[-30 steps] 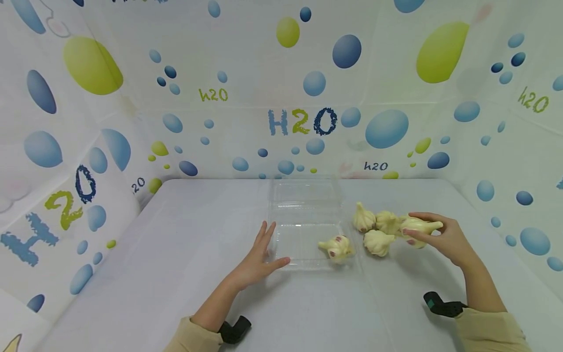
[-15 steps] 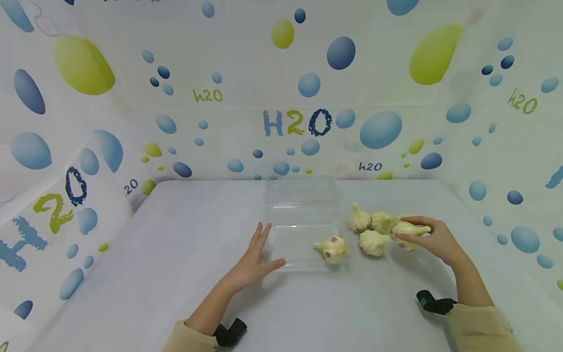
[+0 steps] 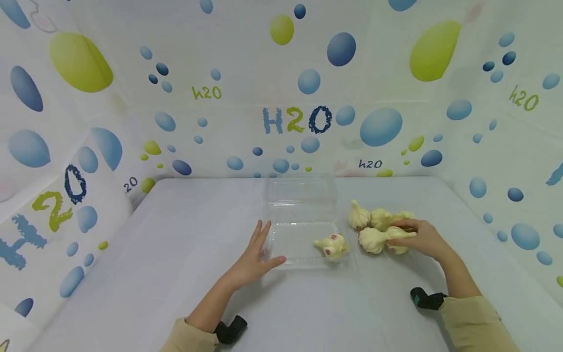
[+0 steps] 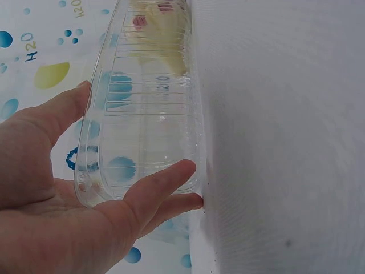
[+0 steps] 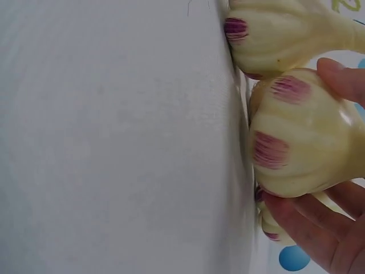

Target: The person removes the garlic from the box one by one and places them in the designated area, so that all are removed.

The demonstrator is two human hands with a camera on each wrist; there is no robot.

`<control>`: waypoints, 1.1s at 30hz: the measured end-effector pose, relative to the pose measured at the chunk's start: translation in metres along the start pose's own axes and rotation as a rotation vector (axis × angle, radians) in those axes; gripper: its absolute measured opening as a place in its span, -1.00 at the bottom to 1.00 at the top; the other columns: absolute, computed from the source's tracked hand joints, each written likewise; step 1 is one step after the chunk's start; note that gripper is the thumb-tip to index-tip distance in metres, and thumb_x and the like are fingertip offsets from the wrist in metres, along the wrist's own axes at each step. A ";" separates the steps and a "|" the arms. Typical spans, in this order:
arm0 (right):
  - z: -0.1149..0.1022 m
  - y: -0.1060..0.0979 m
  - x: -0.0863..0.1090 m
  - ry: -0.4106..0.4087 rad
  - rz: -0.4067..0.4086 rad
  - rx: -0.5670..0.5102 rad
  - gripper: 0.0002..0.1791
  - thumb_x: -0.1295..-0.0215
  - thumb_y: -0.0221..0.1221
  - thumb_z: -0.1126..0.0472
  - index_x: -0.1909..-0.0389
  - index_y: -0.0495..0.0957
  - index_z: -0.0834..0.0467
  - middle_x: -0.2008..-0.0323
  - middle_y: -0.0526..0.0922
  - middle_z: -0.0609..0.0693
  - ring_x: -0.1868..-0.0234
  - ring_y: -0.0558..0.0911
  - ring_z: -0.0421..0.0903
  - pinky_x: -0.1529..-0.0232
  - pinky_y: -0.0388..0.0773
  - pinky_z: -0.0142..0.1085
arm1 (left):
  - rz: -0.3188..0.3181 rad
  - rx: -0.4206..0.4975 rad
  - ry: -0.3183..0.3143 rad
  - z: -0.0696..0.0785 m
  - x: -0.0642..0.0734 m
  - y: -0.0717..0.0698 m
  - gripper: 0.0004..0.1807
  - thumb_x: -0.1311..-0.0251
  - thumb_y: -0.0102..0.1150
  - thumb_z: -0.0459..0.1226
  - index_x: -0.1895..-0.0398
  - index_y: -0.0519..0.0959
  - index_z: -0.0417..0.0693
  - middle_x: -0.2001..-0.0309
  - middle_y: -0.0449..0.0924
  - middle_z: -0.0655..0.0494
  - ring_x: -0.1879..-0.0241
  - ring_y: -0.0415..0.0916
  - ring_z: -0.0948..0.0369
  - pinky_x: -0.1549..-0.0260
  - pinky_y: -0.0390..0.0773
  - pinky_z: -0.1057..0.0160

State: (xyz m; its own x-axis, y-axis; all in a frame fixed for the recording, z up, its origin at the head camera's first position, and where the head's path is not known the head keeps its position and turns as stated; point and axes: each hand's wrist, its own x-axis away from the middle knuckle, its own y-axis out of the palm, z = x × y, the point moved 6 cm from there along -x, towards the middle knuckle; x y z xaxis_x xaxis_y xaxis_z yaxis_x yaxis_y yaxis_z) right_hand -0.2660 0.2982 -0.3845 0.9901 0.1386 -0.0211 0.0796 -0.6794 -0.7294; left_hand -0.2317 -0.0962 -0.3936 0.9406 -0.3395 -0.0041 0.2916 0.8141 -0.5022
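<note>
A clear plastic clamshell box (image 3: 292, 244) lies unfolded on the table, its lid (image 3: 300, 191) toward the back. One garlic bulb (image 3: 334, 246) with purple patches sits in the box's right side. My left hand (image 3: 249, 270) is at the box's left front corner, fingers extended and spread, the thumb touching the rim in the left wrist view. My right hand (image 3: 426, 238) holds another garlic bulb (image 5: 308, 134) between thumb and fingers, its stem pointing right in the head view. Right against it is a front garlic bulb (image 3: 372, 240).
More garlic bulbs cluster right of the box: one with an upright stem (image 3: 359, 216), a middle bulb (image 3: 380, 219) and one partly hidden behind the right hand (image 3: 403, 215). A patterned curtain (image 3: 220, 122) rises behind the white table (image 3: 198, 215). Both wrists carry black camera mounts.
The right hand has moved left and slightly toward the front with its garlic bulb, now close beside the front bulb. My left hand stays at the box. The head view has shifted slightly.
</note>
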 end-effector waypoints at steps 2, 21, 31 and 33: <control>-0.001 0.002 -0.001 -0.002 -0.011 0.008 -0.29 0.02 0.35 -0.02 -0.09 0.44 0.33 -0.05 0.46 0.31 -0.01 0.45 0.22 0.16 0.47 -0.04 | -0.002 -0.002 -0.002 -0.001 0.000 0.001 0.02 -0.07 0.26 -0.06 -0.45 -0.22 0.16 -0.44 -0.50 0.00 -0.37 -0.23 -0.12 -0.11 0.17 -0.21; -0.003 0.002 -0.003 -0.020 -0.032 0.000 -0.27 -0.02 0.32 -0.04 -0.14 0.39 0.30 -0.10 0.44 0.30 -0.11 0.36 0.26 0.08 0.40 0.07 | -0.004 -0.014 0.006 0.000 -0.001 0.000 0.02 -0.07 0.25 -0.06 -0.45 -0.21 0.07 -0.43 -0.49 -0.04 -0.37 -0.27 -0.15 -0.13 0.11 -0.23; -0.010 -0.010 0.002 -0.011 0.018 -0.045 -0.29 -0.09 0.28 -0.03 -0.16 0.35 0.33 -0.09 0.43 0.33 -0.08 0.43 0.26 0.03 0.37 0.13 | -0.005 -0.018 0.000 0.000 -0.001 0.000 0.03 -0.07 0.25 -0.05 -0.45 -0.23 0.09 -0.43 -0.51 -0.02 -0.37 -0.27 -0.14 -0.13 0.11 -0.23; -0.011 -0.012 0.003 -0.009 0.023 -0.051 -0.28 -0.10 0.26 -0.04 -0.17 0.34 0.33 -0.10 0.42 0.33 -0.09 0.43 0.26 0.03 0.38 0.13 | -0.005 -0.018 0.001 0.000 -0.002 0.000 0.03 -0.07 0.26 -0.04 -0.45 -0.22 0.08 -0.43 -0.50 -0.03 -0.37 -0.28 -0.14 -0.13 0.10 -0.23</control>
State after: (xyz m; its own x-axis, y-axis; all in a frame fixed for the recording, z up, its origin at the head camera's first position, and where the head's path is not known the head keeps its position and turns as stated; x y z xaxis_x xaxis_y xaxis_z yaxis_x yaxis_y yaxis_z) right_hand -0.2629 0.2982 -0.3683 0.9908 0.1283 -0.0438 0.0624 -0.7183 -0.6929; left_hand -0.2332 -0.0954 -0.3941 0.9390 -0.3440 -0.0027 0.2929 0.8037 -0.5179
